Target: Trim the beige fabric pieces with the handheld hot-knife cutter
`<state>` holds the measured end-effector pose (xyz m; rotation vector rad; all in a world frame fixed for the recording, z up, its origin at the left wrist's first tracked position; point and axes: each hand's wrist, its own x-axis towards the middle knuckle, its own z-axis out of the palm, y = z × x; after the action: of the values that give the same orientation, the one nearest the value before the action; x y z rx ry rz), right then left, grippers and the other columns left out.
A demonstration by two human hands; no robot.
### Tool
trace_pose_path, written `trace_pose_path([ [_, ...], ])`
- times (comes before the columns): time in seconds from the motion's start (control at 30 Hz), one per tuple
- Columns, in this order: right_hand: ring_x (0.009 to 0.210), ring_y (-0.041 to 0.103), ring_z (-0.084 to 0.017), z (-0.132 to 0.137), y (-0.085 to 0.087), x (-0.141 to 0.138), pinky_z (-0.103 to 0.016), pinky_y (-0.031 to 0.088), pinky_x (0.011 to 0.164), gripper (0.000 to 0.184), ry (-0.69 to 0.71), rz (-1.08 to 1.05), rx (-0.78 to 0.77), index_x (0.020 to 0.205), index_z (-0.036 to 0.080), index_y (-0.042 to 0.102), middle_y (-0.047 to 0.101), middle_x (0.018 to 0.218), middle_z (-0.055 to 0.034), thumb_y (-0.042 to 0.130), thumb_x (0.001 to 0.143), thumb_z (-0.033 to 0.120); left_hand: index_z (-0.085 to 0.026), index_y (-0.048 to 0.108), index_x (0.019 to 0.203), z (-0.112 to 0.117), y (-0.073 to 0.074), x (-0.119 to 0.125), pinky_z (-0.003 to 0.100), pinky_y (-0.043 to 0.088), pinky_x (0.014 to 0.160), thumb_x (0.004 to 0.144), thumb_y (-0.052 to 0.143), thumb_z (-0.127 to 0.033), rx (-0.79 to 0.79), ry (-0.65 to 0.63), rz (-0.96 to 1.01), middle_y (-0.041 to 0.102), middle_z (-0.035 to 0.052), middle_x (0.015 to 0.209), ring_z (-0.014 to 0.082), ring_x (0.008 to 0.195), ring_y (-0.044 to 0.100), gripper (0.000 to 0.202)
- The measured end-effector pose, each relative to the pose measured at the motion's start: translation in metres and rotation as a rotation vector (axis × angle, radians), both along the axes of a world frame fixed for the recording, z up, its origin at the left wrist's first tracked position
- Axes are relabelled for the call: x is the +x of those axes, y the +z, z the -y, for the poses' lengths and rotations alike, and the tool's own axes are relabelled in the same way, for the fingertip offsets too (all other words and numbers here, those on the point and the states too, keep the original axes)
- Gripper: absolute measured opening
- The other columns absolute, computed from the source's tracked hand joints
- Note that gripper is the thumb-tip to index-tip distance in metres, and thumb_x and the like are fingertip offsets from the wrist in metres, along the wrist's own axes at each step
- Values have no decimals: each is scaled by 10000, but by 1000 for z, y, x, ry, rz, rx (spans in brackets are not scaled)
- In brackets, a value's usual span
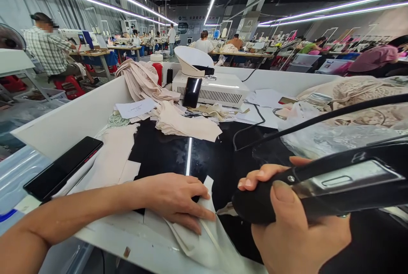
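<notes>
My left hand [178, 197] lies over a folded piece of pale fabric [204, 244] at the front edge of the black tabletop, its fingers stretched out and pressing down. The fabric hangs partly over the edge towards me. In my right hand [296, 231] is a black corded handheld tool [334, 185] with a metal plate on its side. My fingers wrap round its rounded front end. A narrow tip [227, 210] sticks out towards the fabric, close to my left fingertips. Whether it touches the cloth, I cannot tell.
Beige fabric pieces [188, 123] lie stacked further back, before a white vented box [213, 89] and a propped phone [192, 92]. Another phone [63, 165] rests at left. A black cable [318, 119] crosses the right side near plastic bags [331, 134]. People sit at sewing machines beyond.
</notes>
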<state>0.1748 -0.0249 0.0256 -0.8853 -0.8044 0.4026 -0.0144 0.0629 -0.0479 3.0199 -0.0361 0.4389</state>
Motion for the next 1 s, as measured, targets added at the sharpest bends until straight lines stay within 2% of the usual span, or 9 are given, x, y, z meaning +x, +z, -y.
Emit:
trace_pose_path([
  [0.27, 534, 683, -160, -7, -5, -1, -301, 631, 567, 426, 20, -17, 27, 1123, 271, 694, 743, 727, 86, 953, 787, 299, -210, 843, 1375, 1, 0, -2, 341, 621, 1057, 1194, 604, -579, -7, -23, 89, 739, 155, 1289, 275, 1125, 726, 475],
  [0.47, 578, 696, -144, -11, -12, -1, -308, 643, 631, 458, 40, 4, 20, 1180, 267, 706, 750, 776, 81, 1000, 858, 406, -192, 831, 1359, 0, -1, -2, 358, 627, 1075, 1188, 630, -557, -17, -37, 106, 739, 168, 1286, 286, 1155, 737, 451],
  [0.7, 564, 688, -137, -18, -14, 0, -296, 634, 615, 473, 29, -32, 73, 1179, 271, 704, 747, 773, 95, 1006, 832, 380, -210, 810, 1396, -2, -5, -2, 370, 633, 1078, 1185, 633, -575, -26, -29, 61, 734, 175, 1351, 294, 1195, 735, 457],
  [1.0, 580, 687, -150, -23, -19, 2, -312, 607, 595, 464, 63, 16, 38, 1180, 264, 653, 750, 810, 81, 974, 879, 409, -241, 793, 1444, 0, -3, -5, 364, 605, 1133, 1195, 599, -596, -80, 6, -13, 728, 163, 1383, 289, 1252, 727, 475],
])
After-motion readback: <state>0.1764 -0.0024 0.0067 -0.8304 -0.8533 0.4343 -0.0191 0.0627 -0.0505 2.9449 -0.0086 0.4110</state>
